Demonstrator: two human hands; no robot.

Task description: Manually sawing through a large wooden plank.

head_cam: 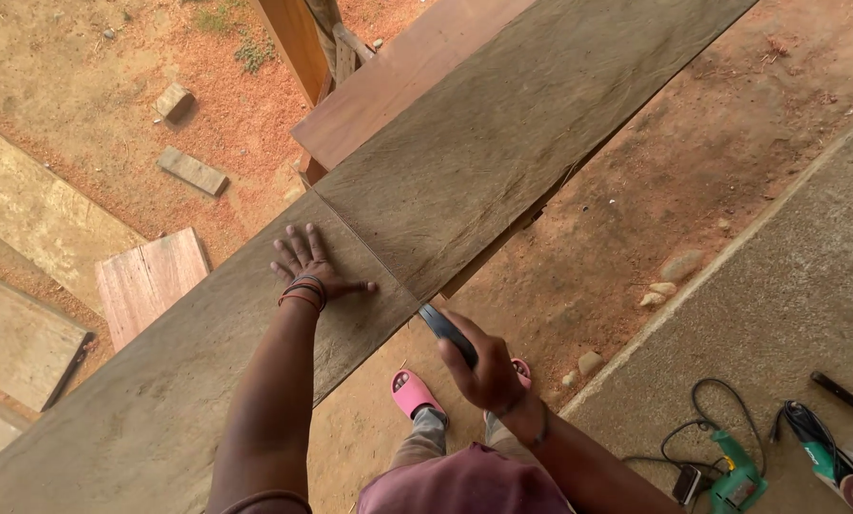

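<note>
A: What does the head view show of the left hand (310,266)?

B: It lies flat, fingers spread, palm down on the long grey-brown weathered wooden plank (502,143) that runs diagonally across the frame. It grips nothing; it only presses on the board. Dark and reddish bands (303,292) circle its wrist.

A: And the right hand (488,366)?

B: It is clenched around the dark handle of a hand saw (445,333). The handle sticks out above the fist, at the near edge of the plank, just right of the left thumb. The blade itself I cannot make out.

A: Anything on the plank near the hands?

B: A thin straight line (364,249) crosses the board just beyond the left fingertips and thumb, ending where the saw meets the edge.

A: What lies below the right hand?

B: A foot in a pink slipper (413,392) on the reddish dirt ground (693,162), close under the fist. Well off to the right of that hand, on a grey concrete slab (807,295), lie a green power drill (735,481) with a black cord and a second green power tool (831,462).

A: And beyond the left hand?

B: A smoother reddish-brown board (398,81) lies alongside the plank. To the left of the wrist, a short pale reddish board piece (150,281) sits on the ground.
</note>
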